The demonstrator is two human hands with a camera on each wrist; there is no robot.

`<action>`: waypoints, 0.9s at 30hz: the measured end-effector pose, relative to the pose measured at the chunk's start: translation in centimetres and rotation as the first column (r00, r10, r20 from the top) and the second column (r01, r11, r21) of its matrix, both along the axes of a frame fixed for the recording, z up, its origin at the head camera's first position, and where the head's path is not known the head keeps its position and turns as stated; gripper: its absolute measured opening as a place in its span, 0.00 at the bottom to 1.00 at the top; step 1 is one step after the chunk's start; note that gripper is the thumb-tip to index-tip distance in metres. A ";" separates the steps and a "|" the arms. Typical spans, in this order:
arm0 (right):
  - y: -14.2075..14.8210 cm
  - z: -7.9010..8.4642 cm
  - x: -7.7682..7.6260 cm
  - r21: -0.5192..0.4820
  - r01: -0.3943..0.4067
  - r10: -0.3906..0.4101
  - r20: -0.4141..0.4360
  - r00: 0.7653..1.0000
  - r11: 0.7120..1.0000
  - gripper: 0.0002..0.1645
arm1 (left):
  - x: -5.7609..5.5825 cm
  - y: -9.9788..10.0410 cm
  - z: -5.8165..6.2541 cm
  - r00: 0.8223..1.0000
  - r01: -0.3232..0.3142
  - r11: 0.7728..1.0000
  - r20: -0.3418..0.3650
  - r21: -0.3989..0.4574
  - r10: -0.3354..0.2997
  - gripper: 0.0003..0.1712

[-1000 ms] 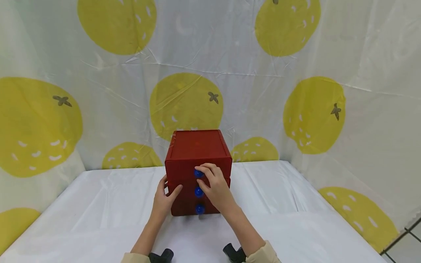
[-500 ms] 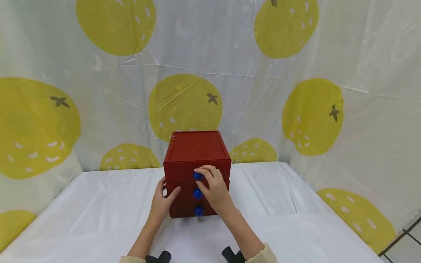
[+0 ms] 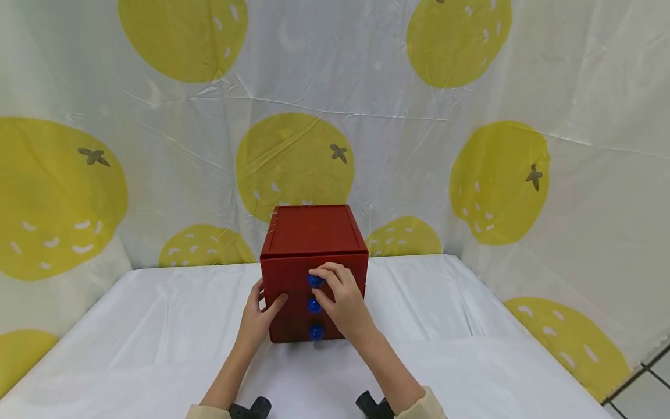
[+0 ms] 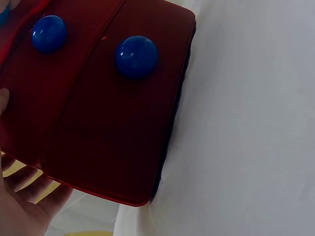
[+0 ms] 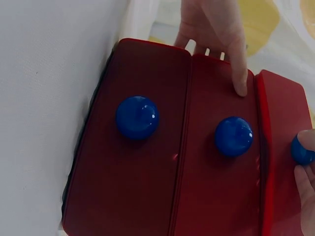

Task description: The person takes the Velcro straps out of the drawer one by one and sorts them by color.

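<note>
A red box of three stacked drawers (image 3: 316, 230) stands on the white cloth, each drawer front bearing a round blue knob. My right hand (image 3: 345, 302) pinches the top knob (image 3: 315, 280) between thumb and fingers. In the right wrist view, the top drawer front (image 5: 285, 108) stands slightly forward of the other two. My left hand (image 3: 256, 317) holds the box's left side, its thumb on the front and its fingers along the side wall. The middle knob (image 5: 233, 136) and bottom knob (image 4: 137, 57) are untouched. The drawer's inside is hidden.
White cloth (image 3: 157, 326) covers the table around the box. Behind it hangs a pale curtain (image 3: 387, 157) printed with yellow fruit. Grey floor tiles (image 3: 649, 390) show at the lower right.
The top knob has come slightly toward me with my right hand, and a thin gap shows along the top edge of its drawer. My left hand keeps its hold on the box.
</note>
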State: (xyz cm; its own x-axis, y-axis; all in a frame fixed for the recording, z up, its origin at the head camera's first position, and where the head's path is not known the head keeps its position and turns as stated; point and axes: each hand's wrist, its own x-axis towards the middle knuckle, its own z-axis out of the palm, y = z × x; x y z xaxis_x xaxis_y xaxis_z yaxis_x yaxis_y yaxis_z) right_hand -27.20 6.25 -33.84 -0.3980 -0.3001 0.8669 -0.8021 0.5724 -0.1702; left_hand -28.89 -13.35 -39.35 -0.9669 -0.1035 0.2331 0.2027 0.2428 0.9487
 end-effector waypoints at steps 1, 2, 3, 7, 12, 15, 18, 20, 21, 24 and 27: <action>0.0 0.0 0.1 0.002 -0.001 0.001 -0.008 1.000 1.000 0.23 | 0.0 0.0 0.0 1.000 0.003 1.000 0.002 -0.002 -0.003 0.42; 0.1 0.0 0.1 0.004 -0.002 0.002 -0.018 1.000 1.000 0.23 | 0.1 0.0 0.1 1.000 0.005 1.000 0.003 -0.003 -0.005 0.42; 0.1 0.0 0.2 0.007 -0.003 0.003 -0.026 1.000 1.000 0.23 | 0.1 -0.1 0.1 1.000 0.007 1.000 0.004 -0.006 -0.007 0.42; 0.2 0.0 0.3 0.011 -0.001 0.002 -0.046 0.999 1.000 0.23 | 0.1 -0.1 0.1 1.000 0.013 1.000 0.001 -0.008 -0.013 0.41; 0.3 -0.2 0.5 0.019 -0.006 0.007 -0.053 0.999 1.000 0.24 | 0.3 -0.1 -0.1 1.000 0.004 1.000 -0.005 -0.009 -0.004 0.40; 0.3 -0.3 0.6 0.016 -0.010 0.011 -0.053 0.999 1.000 0.24 | 0.4 -0.1 -0.4 1.000 0.002 1.000 -0.007 -0.002 -0.002 0.39; 0.4 -0.4 0.7 0.012 -0.007 0.007 -0.055 0.998 1.000 0.25 | 0.3 -0.2 -0.4 1.000 0.011 1.000 -0.010 0.004 -0.011 0.38; 0.5 -0.3 0.8 0.014 -0.001 0.002 -0.054 0.999 1.000 0.25 | 0.3 -0.3 -0.4 1.000 0.013 1.000 -0.014 0.000 -0.013 0.38; 0.5 -0.3 0.8 0.017 -0.001 0.001 -0.053 0.999 1.000 0.25 | 0.2 -0.3 -0.4 1.000 0.013 1.000 -0.016 -0.001 -0.013 0.38; 0.6 -0.1 0.8 0.031 -0.001 0.003 -0.050 0.999 1.000 0.25 | 0.2 -0.5 -0.4 1.000 0.006 1.000 -0.023 -0.005 -0.007 0.37; 0.6 0.1 0.8 0.043 -0.008 0.010 -0.046 0.999 0.999 0.24 | 0.1 -0.8 -0.4 1.000 0.006 1.000 -0.027 -0.002 -0.006 0.36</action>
